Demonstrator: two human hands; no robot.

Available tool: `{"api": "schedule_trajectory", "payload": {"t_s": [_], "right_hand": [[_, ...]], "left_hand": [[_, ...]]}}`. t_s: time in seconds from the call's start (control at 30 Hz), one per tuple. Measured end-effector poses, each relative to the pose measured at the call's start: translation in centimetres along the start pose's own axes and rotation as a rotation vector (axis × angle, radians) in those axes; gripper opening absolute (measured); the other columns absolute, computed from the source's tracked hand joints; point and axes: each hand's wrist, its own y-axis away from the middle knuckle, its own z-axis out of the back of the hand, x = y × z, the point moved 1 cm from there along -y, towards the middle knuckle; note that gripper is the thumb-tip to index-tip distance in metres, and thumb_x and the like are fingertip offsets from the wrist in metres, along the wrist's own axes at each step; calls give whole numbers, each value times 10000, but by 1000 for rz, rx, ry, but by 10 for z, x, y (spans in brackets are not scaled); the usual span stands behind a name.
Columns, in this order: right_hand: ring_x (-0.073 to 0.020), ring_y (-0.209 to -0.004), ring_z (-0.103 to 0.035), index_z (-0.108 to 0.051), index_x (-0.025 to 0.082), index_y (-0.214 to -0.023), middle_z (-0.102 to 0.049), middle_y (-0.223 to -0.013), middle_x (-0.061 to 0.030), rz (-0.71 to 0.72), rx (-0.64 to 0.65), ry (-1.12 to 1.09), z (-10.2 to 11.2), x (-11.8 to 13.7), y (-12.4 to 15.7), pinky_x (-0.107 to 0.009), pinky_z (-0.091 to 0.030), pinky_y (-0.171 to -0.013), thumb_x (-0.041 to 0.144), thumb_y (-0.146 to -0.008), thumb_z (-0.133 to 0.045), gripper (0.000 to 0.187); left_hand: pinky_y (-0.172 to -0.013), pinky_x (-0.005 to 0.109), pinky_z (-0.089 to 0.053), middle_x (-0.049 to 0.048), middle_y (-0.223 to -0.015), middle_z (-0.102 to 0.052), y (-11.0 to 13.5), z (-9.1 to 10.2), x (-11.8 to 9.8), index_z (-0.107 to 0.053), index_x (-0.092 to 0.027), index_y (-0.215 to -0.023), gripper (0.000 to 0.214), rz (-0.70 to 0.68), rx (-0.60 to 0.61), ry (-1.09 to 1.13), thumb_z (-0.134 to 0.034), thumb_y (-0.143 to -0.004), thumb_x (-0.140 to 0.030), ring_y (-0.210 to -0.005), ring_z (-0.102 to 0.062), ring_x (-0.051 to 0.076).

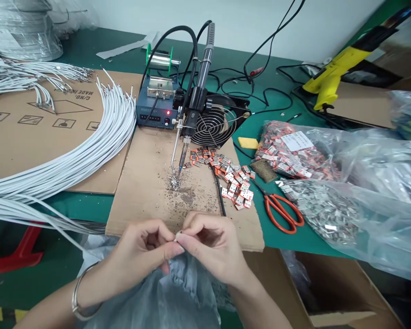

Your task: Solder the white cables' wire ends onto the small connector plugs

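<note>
My left hand (141, 250) and my right hand (214, 244) meet at the front edge of the cardboard sheet (140, 201). Both are closed in a pinch on the end of a white cable (176, 237); little of it shows between the fingertips. Beyond them a soldering iron (192, 109) stands clamped in a holder, its tip (180, 169) pointing down over a patch of solder bits. Small metal USB connectors with orange inserts (238, 183) lie scattered to the right of the tip.
A bundle of white cables (102, 141) curves in from the left. Behind stand a blue soldering station (154, 109), a solder spool (159, 59) and a fan (212, 125). Orange-handled scissors (282, 212) and bags of connectors (287, 155) and metal shells (325, 210) lie right.
</note>
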Motion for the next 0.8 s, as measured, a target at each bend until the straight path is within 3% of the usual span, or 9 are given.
{"api": "schedule_trajectory", "payload": {"t_s": [0.13,0.23,0.33,0.4,0.47,0.53,0.6,0.7,0.8], "right_hand": [[-88,-461,-406,-552,181,-574,-486,-540,29,49,-166,-171,2,-5,-2,-213,-298,-420,227,-746,-671,214],[-110,-464,-406,-557,214,-603,-481,-534,26,127,-339,-65,34,8,2,-237,-305,-429,291,-771,-655,210],[-188,-586,-532,-632,227,-761,-617,-704,-53,7,-429,631,82,25,16,-313,-403,-541,266,-765,-638,39],[-230,-546,-551,-621,250,-781,-599,-631,-58,-68,-515,1108,115,31,28,-333,-386,-493,274,-742,-637,49],[-253,-471,-548,-579,301,-733,-580,-560,-52,-60,-444,1354,145,30,39,-322,-335,-398,289,-735,-620,43],[-251,-445,-568,-565,317,-771,-612,-593,-49,-12,-290,1385,168,23,45,-313,-361,-369,285,-742,-610,62],[-214,-400,-560,-539,313,-806,-598,-588,-33,-6,-236,1337,185,17,49,-283,-374,-341,248,-732,-612,123],[-171,-375,-553,-523,301,-774,-569,-539,1,-89,-223,1323,196,14,50,-245,-377,-343,164,-694,-624,187],[-152,-344,-509,-495,288,-621,-530,-448,32,-229,-166,1376,194,17,51,-248,-346,-345,114,-643,-638,226]], "left_hand": [[-425,156,-379,-47,-480,-532,1,-5,2,-503,-146,-639,266,33,25,140,-670,-737,-327,-414,-548,77],[-426,153,-374,-47,-481,-532,6,0,2,-515,-140,-644,263,42,30,156,-676,-740,-325,-416,-557,77],[-438,158,-382,-39,-546,-543,9,8,1,-531,-134,-653,268,5,-35,173,-681,-735,-340,-439,-574,79],[-451,169,-400,-22,-588,-567,9,11,1,-553,-129,-676,265,-18,-57,173,-677,-737,-356,-447,-567,76],[-472,178,-420,-8,-618,-584,8,12,2,-570,-126,-691,261,-35,-60,171,-666,-746,-362,-465,-558,73],[-491,178,-432,-5,-625,-590,7,11,2,-574,-126,-689,250,-34,-48,182,-659,-754,-352,-485,-555,70],[-490,177,-439,-15,-615,-586,7,10,1,-583,-131,-724,225,-26,-32,211,-669,-745,-338,-479,-550,67],[-429,166,-419,-41,-587,-553,8,8,0,-607,-140,-832,226,-33,-11,224,-680,-729,-328,-424,-526,60],[-376,150,-382,-56,-563,-513,8,8,0,-614,-137,-850,237,-30,-13,203,-667,-733,-336,-384,-497,51]]}}
